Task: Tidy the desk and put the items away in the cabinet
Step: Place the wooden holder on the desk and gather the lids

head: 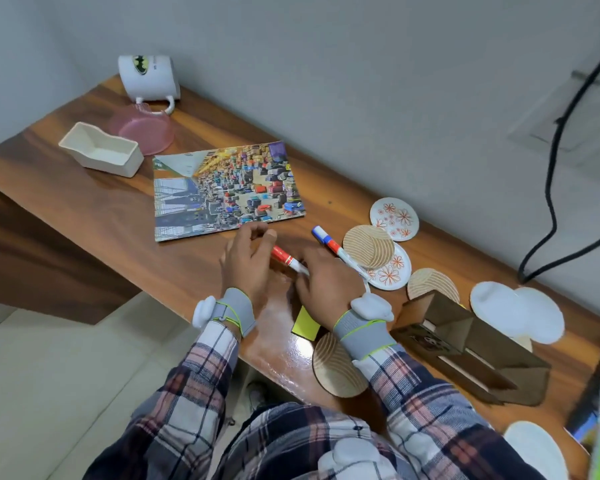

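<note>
Red marker (286, 259) lies just beside fingers (269, 234).

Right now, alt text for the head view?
Left hand and right hand touch a red marker on a wooden desk. A blue marker, coasters, a photo board and a mug lie around them.

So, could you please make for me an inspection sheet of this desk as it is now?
Surface: wooden desk, glossy.
Job's things: red marker, blue marker, picture board, coasters, brown holder.
Clutter: white mug, pink dish, cream tray, yellow note.
Grips: left grip and right grip both at red marker; hold unclear.
Cables: black cable on wall.
Surroundings: grey wall, tiled floor.
</note>
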Demonstrator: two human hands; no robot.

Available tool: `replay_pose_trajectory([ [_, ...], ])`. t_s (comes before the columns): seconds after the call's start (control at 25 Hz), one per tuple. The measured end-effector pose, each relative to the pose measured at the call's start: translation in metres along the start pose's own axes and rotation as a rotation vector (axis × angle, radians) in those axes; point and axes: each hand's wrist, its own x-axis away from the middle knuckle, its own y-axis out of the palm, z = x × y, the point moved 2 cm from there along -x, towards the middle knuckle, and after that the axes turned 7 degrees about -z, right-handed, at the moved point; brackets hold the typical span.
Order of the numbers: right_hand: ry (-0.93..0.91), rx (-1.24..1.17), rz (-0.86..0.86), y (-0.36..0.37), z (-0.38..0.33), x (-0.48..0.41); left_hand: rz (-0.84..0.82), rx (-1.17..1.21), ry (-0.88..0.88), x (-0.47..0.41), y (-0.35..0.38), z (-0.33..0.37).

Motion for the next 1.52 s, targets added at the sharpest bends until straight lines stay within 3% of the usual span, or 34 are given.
replay_pose_trajectory([
  [0.16,0.104,-0.078,0.100,-0.023,0.012,0.018,-0.114,0.267,0.027,0.014,0.028,0.016],
  [0.24,0.179,-0.104,0.136,-0.028,0.023,0.032,-0.189,0.254,0.054,0.025,0.049,0.027],
  [0.44,0.269,-0.077,0.171,-0.032,0.041,0.056,-0.299,-0.461,0.156,0.027,0.078,0.040],
  [0.68,0.247,-0.090,0.148,-0.032,0.037,0.054,-0.368,-0.772,0.156,0.023,0.086,0.055],
  [0.96,0.217,-0.075,0.101,-0.035,0.033,0.044,-0.324,-0.416,0.086,0.010,0.075,0.045],
  [1.08,0.207,-0.134,0.145,-0.040,0.032,0.049,-0.313,-0.002,0.004,0.007,0.064,0.047],
  [1.2,0.212,-0.196,0.236,-0.047,0.032,0.060,-0.323,0.404,0.033,0.024,0.055,0.063],
  [1.52,0.210,-0.314,0.482,-0.083,0.057,0.114,-0.580,0.519,0.284,0.093,0.090,0.144],
])
